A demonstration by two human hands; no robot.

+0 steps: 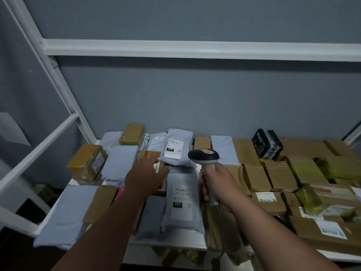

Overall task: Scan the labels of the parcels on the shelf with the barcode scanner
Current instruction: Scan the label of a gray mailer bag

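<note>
Head view: left hand reaches out, fingers loosely spread, tips on a small cardboard box just beyond them, gripping nothing. Beside its fingertips lies the grey mailer bag, label up; looks soft and light, best lifted by an edge. Right hand wraps the scanner handle, head aimed forward.

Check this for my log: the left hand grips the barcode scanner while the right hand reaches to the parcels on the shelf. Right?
Sides swapped. In the head view the right hand grips the barcode scanner, and the left hand reaches to the parcels on the shelf.
</note>
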